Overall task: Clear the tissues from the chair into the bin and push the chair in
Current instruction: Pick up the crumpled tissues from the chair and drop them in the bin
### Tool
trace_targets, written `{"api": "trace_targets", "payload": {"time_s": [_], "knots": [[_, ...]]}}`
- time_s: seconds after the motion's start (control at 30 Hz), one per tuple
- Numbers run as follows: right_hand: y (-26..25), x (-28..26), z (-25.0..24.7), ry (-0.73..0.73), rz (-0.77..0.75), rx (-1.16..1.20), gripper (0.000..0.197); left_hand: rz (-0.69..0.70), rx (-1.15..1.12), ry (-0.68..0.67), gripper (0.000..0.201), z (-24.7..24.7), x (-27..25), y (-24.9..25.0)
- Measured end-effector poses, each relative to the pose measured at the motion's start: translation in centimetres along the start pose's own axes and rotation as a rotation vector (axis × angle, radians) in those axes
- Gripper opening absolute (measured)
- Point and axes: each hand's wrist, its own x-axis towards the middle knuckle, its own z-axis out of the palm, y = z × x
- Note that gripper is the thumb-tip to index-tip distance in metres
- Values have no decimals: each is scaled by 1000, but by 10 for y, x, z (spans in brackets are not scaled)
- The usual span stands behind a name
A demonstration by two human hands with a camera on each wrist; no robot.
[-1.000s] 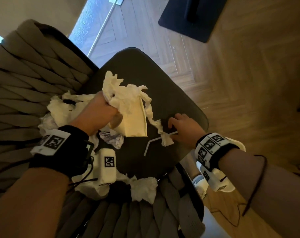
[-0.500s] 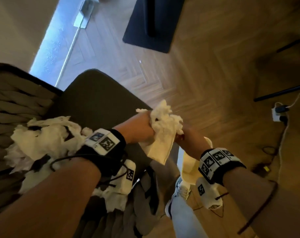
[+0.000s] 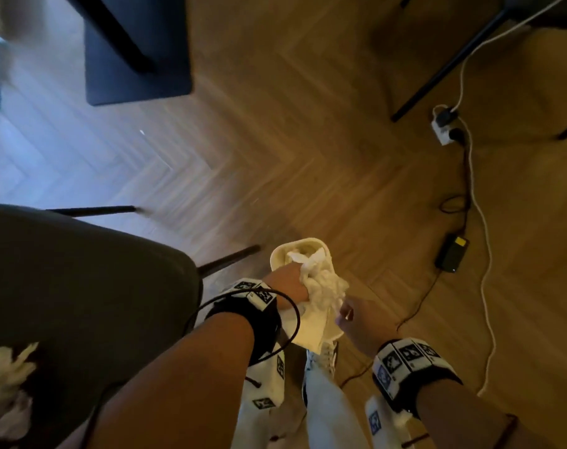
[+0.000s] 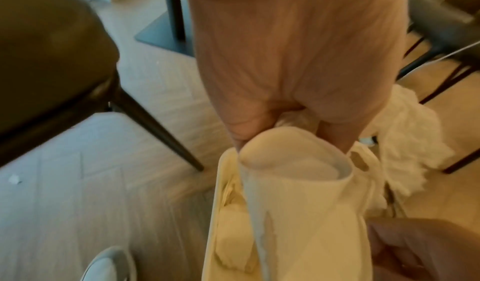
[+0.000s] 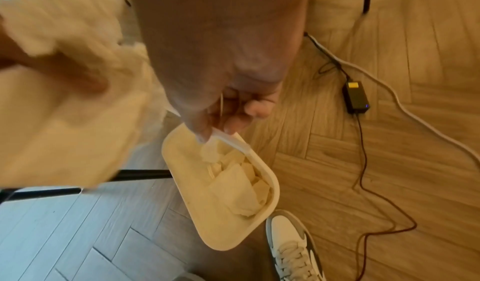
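My left hand [image 3: 293,286] grips a wad of white tissues [image 3: 322,286] with a folded napkin [image 4: 298,199] hanging from it, right above the cream bin [image 3: 275,254] on the floor. Close to its right, my right hand [image 3: 345,314] pinches a thin white strip [image 5: 224,138] with a scrap of tissue, also over the bin [image 5: 270,174]. Crumpled tissues [image 5: 233,178] lie inside the bin. The dark chair seat [image 3: 81,286] is at the left, with more tissues [image 3: 6,384] lying on it at the frame's edge.
The chair's dark legs [image 3: 230,259] stand just left of the bin. A power strip [image 3: 444,128], cables and a black adapter [image 3: 450,254] lie on the wood floor to the right. A dark table base [image 3: 136,59] is at the far left. My shoe [image 5: 293,244] is beside the bin.
Both hands lifted off the chair seat with the tissues and the strip and swung right to the bin. The view has turned right, away from the chair.
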Motion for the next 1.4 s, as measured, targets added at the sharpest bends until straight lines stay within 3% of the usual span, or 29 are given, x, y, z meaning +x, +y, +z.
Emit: {"api": "trace_targets", "payload": {"time_s": [0.1,0.23,0.33,0.4,0.47,0.6,0.7,0.8,0.87,0.9,0.93,1.07,1.13,1.27,1.33,1.4], "knots": [[12,32,24,-47,79,48,20,-44,10,0,33,32,55,-21],[14,72,51,-73,105,56,15,-133,24,104,22,59,114,-48],[8,90,59,-86,85,62,20,-217,-80,162,45,69,134,-57],[5,93,55,-72,73,84,23,-298,-146,147,67,71,133,-56],[2,91,47,-71,46,96,17,-315,-162,127,75,71,125,-56],[-27,78,20,-31,-27,63,13,-272,-225,167,60,45,87,-48],[-74,60,-2,-13,-156,50,8,-214,-344,213,40,-3,39,-35],[-138,31,-23,37,-348,29,6,-102,-678,372,9,-66,-24,-34],[-188,10,-35,26,-470,16,11,-45,-818,502,20,-110,-75,-46],[-212,1,-38,-2,-524,7,9,-24,-854,559,14,-129,-103,-56],[-233,-7,-41,-38,-564,2,6,2,-836,610,7,-145,-127,-67],[-301,-26,-29,-150,-768,-137,8,-15,-553,719,18,-171,-202,-159],[-324,-26,-13,-165,-830,-213,7,-87,-339,625,19,-153,-220,-204],[-358,-31,26,-225,-858,-375,15,-198,32,93,34,-81,-230,-262],[-371,-34,45,-257,-844,-455,17,-137,187,-127,53,-40,-231,-279],[-383,-39,65,-284,-825,-506,18,-6,322,-201,69,-2,-230,-291]]}}
